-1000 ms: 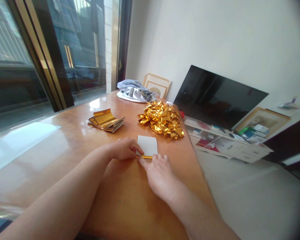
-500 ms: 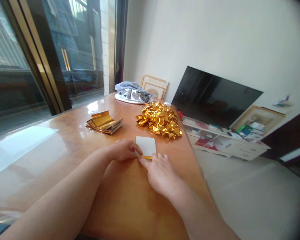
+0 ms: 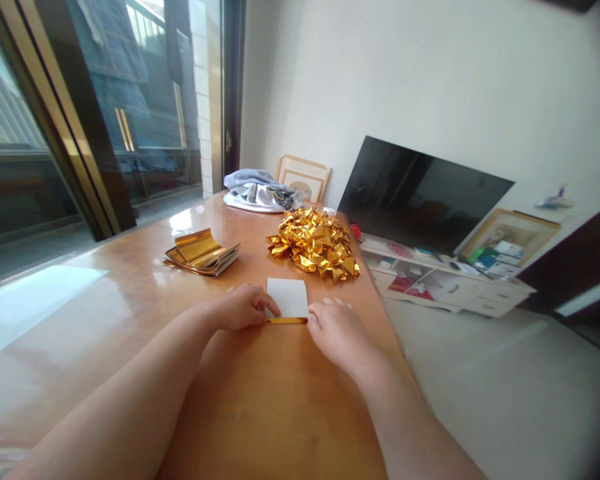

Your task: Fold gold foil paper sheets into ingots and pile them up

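A small sheet of paper (image 3: 289, 297), white side up, lies on the orange table (image 3: 260, 400) with a narrow gold strip folded up along its near edge. My left hand (image 3: 243, 309) pinches the left end of that fold with thumb and fingertips. My right hand (image 3: 336, 327) rests with curled fingers at the fold's right end, pressing on it. Beyond the sheet lies a pile of folded gold foil pieces (image 3: 314, 243). To the left a stack of flat gold sheets (image 3: 201, 251) sits on the table.
A bundle of grey cloth (image 3: 260, 190) and framed pictures (image 3: 303, 178) stand at the table's far end. The table's right edge drops to the floor, where a dark TV screen (image 3: 420, 197) leans over a low white cabinet (image 3: 450, 283). Glass sliding doors (image 3: 80, 120) run along the left.
My right hand has slid right along the gold fold, from its middle to its right end. The left hand keeps its pinch at the left end. The camera has tilted slightly.
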Demonstrator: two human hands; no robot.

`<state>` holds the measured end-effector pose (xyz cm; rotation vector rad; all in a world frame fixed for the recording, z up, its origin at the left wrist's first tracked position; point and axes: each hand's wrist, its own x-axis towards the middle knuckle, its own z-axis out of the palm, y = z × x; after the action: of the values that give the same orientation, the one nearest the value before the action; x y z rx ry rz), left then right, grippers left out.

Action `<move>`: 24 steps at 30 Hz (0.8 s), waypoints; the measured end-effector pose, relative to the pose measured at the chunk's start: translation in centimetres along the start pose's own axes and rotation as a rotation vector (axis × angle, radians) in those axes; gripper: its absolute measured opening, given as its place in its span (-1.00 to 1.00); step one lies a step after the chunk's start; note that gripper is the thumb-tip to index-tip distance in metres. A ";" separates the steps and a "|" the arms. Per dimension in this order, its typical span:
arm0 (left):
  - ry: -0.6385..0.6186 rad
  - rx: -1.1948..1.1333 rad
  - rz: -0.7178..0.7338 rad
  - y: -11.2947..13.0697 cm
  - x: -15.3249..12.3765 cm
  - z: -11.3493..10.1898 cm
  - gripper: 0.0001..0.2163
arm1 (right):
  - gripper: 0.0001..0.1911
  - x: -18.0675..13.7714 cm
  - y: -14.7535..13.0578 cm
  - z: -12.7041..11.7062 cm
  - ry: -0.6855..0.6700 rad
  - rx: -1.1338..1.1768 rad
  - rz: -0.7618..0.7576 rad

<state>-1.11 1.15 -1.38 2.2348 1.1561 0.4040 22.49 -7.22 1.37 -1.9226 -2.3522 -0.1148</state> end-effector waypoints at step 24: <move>0.231 -0.654 0.025 3.4 0.5 1.9 -0.71 | -0.82 2.1 -0.9 4.1 0.134 1.145 0.051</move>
<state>2.31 -0.65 -0.75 1.6576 0.9269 0.9221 21.13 -4.89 -2.46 -1.2909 -1.6175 0.8665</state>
